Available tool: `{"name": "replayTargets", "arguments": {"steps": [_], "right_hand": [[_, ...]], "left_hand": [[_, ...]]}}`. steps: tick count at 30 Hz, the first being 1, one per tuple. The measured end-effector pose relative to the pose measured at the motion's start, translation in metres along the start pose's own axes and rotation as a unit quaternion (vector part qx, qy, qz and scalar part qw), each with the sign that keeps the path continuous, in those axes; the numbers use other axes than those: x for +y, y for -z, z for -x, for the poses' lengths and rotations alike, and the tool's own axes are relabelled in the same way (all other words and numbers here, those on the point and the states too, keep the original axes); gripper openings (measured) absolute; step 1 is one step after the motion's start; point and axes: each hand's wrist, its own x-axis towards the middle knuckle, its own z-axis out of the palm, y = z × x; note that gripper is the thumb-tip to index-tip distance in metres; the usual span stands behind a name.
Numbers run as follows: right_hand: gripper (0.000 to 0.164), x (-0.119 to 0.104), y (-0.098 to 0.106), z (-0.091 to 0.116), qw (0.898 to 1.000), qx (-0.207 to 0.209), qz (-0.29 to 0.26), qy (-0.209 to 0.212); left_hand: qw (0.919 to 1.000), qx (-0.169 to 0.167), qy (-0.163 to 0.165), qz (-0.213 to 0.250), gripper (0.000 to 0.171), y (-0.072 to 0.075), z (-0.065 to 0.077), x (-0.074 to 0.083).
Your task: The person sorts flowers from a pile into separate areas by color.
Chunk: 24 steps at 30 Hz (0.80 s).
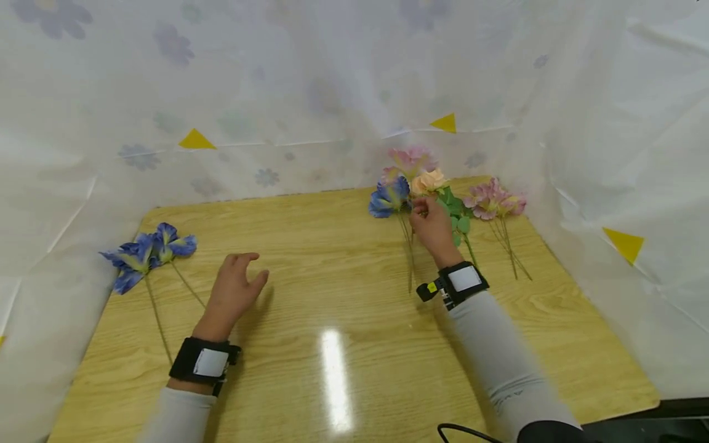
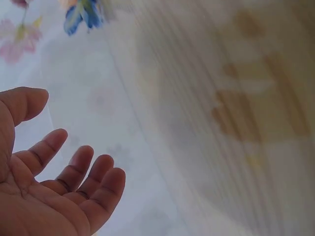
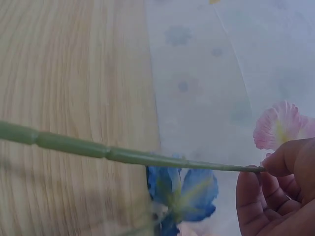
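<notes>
My right hand (image 1: 434, 229) pinches the thin green stem (image 3: 133, 156) of a pink artificial flower (image 1: 411, 161) between thumb and fingertips. In the right wrist view the pink bloom (image 3: 279, 127) shows just beyond those fingers, and the stem runs off to the left. Close by lie a blue flower (image 1: 389, 197) and a peach rose (image 1: 429, 182) with green leaves (image 1: 463, 224). My left hand (image 1: 229, 294) hovers over the table with fingers loosely bent and holds nothing. Its palm (image 2: 39, 206) faces that wrist's camera. Left of it lie two blue flowers (image 1: 133, 261).
Pink flowers (image 1: 493, 200) with bare stems lie at the table's back right. The wood-patterned table (image 1: 310, 264) is bounded by white floral sheeting (image 1: 310, 92) behind and at both sides. Yellow triangles (image 1: 624, 243) mark the sheeting. A black cable (image 1: 468, 429) shows at the front edge.
</notes>
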Motion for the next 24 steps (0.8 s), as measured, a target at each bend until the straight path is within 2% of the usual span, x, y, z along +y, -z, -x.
{"name": "replayTargets", "arguments": {"steps": [4,7,12,17,20,24], "right_hand": [[0.036,0.018,0.045,-0.014,0.998,0.028,0.054,-0.024],[0.038,0.030,0.076,-0.023,0.994,0.055,0.087,-0.033],[0.034,0.043,0.113,-0.035,0.983,0.114,0.146,-0.015],[0.030,0.056,0.131,-0.035,0.970,0.137,0.199,0.006],[0.029,0.067,0.146,-0.031,0.961,0.142,0.235,0.019],[0.030,0.081,0.170,-0.031,0.945,0.138,0.295,0.027]], "left_hand": [[0.9986,0.011,0.016,-0.050,0.055,0.026,0.008,-0.023],[0.9946,0.025,0.022,-0.099,0.063,0.043,0.012,-0.041],[0.9861,0.041,0.046,-0.154,0.071,0.066,0.022,-0.074],[0.9822,0.015,0.101,-0.158,0.069,0.086,0.040,-0.098],[0.9809,-0.011,0.114,-0.157,0.066,0.089,0.046,-0.104],[0.9790,-0.047,0.119,-0.159,0.060,0.087,0.044,-0.107]]}}
